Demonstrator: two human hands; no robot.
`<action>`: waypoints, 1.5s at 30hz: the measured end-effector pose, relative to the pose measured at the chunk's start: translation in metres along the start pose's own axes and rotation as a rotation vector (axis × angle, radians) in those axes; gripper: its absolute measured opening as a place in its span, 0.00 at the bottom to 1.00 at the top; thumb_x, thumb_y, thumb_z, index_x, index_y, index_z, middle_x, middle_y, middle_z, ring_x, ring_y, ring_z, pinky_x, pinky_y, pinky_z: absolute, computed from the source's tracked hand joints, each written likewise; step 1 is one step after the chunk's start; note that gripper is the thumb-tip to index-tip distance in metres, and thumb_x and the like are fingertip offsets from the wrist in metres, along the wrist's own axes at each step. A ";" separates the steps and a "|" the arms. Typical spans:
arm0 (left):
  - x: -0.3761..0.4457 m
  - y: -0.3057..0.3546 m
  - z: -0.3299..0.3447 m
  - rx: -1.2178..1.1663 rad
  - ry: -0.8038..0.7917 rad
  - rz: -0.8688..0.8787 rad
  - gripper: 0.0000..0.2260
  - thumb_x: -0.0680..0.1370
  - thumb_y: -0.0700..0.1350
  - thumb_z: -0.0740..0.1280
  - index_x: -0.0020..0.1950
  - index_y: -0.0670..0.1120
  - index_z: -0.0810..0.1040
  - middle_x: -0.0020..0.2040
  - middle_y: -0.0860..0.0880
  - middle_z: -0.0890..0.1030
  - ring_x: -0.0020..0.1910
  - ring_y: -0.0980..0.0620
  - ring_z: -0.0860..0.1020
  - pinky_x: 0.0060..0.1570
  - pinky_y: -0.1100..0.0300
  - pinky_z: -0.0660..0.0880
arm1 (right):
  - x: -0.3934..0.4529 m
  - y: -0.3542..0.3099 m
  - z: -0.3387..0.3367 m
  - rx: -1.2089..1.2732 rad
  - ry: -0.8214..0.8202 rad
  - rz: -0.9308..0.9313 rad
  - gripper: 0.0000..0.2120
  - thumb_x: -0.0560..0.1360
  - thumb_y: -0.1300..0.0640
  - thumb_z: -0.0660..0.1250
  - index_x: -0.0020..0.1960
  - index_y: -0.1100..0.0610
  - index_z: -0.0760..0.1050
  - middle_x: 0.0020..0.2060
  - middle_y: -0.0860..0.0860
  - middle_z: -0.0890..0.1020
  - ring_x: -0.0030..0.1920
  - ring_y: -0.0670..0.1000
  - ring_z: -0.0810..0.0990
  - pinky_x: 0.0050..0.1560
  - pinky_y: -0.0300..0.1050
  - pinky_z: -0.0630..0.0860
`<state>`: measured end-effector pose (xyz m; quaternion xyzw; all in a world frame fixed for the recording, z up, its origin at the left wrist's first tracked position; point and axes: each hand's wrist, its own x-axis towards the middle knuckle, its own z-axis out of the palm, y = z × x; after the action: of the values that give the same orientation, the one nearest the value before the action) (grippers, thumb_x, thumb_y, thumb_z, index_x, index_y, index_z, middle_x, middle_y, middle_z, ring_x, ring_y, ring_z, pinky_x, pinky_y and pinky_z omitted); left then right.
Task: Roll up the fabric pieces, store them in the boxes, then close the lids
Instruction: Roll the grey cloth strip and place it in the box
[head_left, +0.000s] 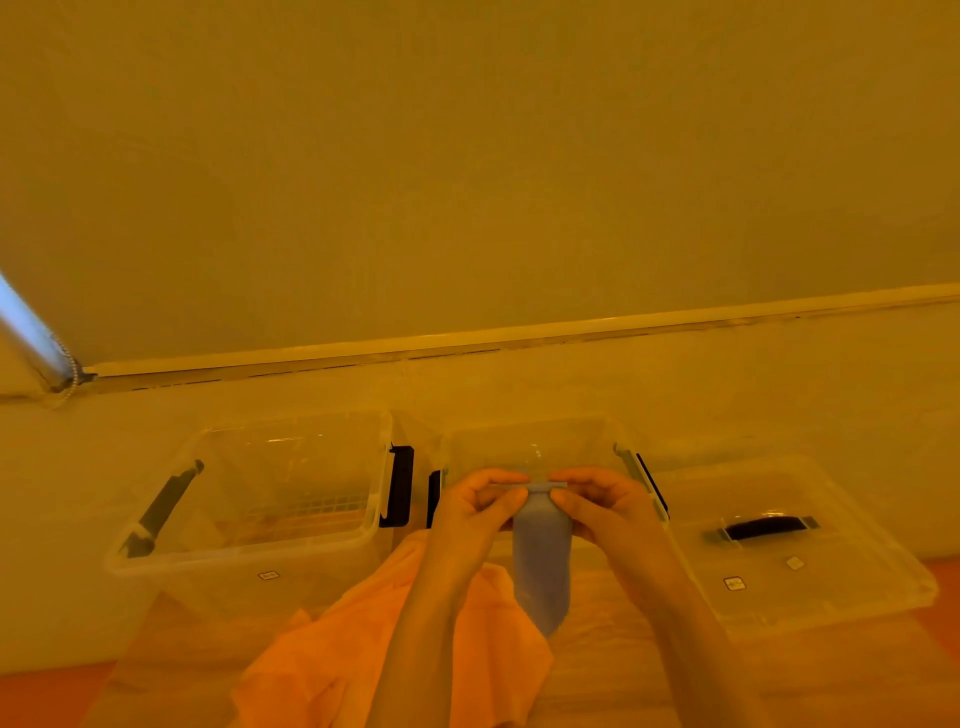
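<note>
A blue-grey fabric piece (542, 561) hangs in front of me, its top edge folded over. My left hand (475, 506) and my right hand (600, 506) pinch that top edge on either side, held just above the front rim of the middle clear box (524, 441). The fabric's lower end dangles down to the floor. An orange fabric piece (374, 654) lies crumpled on the floor beneath my left forearm. A second clear box (249, 545) stands open at the left with a grey handle on its left rim.
A clear lid (831, 571) with a dark handle lies flat to the right of the middle box. Black latches (400, 486) sit between the two boxes. A white wall and baseboard run behind them. A metal pole (31, 338) leans at the far left.
</note>
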<state>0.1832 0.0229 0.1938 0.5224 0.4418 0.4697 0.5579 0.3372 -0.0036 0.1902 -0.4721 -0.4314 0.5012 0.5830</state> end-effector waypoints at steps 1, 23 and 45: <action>-0.001 0.000 0.000 0.004 -0.008 0.006 0.07 0.76 0.35 0.67 0.47 0.46 0.81 0.39 0.49 0.83 0.40 0.56 0.82 0.40 0.63 0.79 | -0.001 0.000 0.000 0.006 0.002 0.000 0.10 0.74 0.70 0.66 0.48 0.57 0.81 0.42 0.49 0.86 0.45 0.49 0.85 0.38 0.39 0.80; -0.004 0.000 0.005 -0.012 0.031 0.018 0.06 0.76 0.38 0.68 0.45 0.49 0.81 0.40 0.53 0.84 0.43 0.56 0.82 0.43 0.62 0.78 | -0.002 0.002 -0.003 -0.039 0.006 -0.035 0.10 0.74 0.69 0.67 0.48 0.55 0.80 0.40 0.48 0.85 0.44 0.47 0.85 0.40 0.40 0.80; -0.002 0.002 0.005 -0.081 0.016 0.014 0.06 0.77 0.41 0.65 0.47 0.47 0.82 0.46 0.49 0.84 0.48 0.51 0.82 0.46 0.59 0.79 | 0.002 0.002 0.001 -0.013 0.048 -0.009 0.09 0.75 0.66 0.67 0.49 0.55 0.80 0.43 0.48 0.85 0.44 0.47 0.84 0.40 0.40 0.80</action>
<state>0.1873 0.0204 0.1963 0.4986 0.4231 0.4955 0.5717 0.3361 -0.0012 0.1889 -0.4857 -0.4226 0.4843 0.5924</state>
